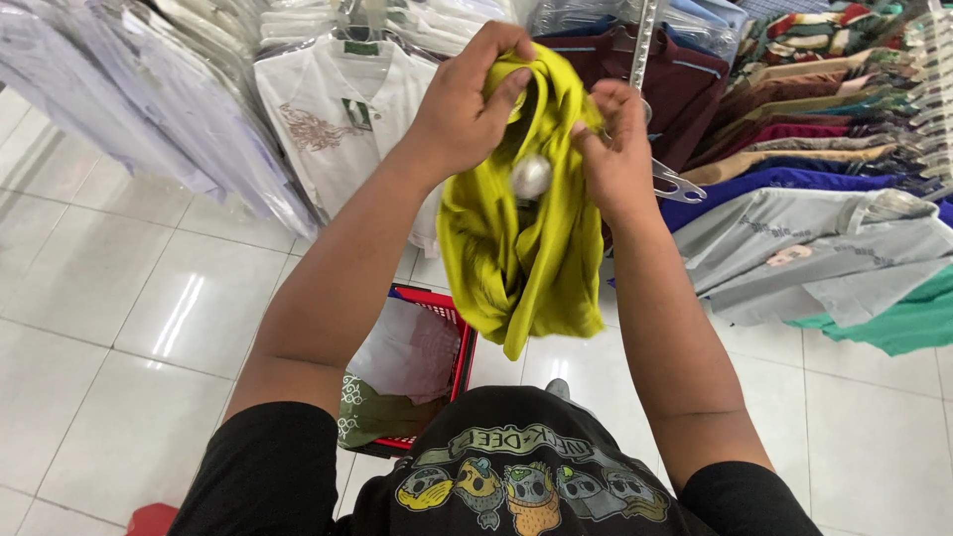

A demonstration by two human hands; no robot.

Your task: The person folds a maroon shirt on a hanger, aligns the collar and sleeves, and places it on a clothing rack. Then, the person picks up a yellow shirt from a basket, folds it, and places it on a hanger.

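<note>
Head view: the person is holding a yellow-green garment point(521, 248) up in front of the chest, at about 12 o'clock from the black printed T-shirt point(516, 476). The left hand point(467, 109) is gripping the top of the bunched cloth, its grip pressed together around the collar area with the thumb tucked over a fold. The right hand point(615, 149) is pinching the opposite edge of the same cloth at 3 o'clock from the left hand, fingers curled closed on the fabric. Between the two hands a small pale round piece point(531, 177) is showing against the cloth; whether it is a hanger part or a tag cannot be told. A clear plastic hanger point(677, 184) is poking out just at 4 o'clock of the right hand.

The step in hand appears to be working the garment's neck about a hanger, the rest of the cloth hanging loose below. The next move would call for both hands keeping their hold while the collar is spread and aligned, so the fabric is not slipping.

At 7 o'clock from the garment a red shopping basket point(462, 347) is standing on the white tiled floor point(119, 318), holding folded clothes. White bagged shirts point(338, 119) are hanging at 10 o'clock, and a rack of coloured shirts point(824, 129) is running at 2 o'clock.
</note>
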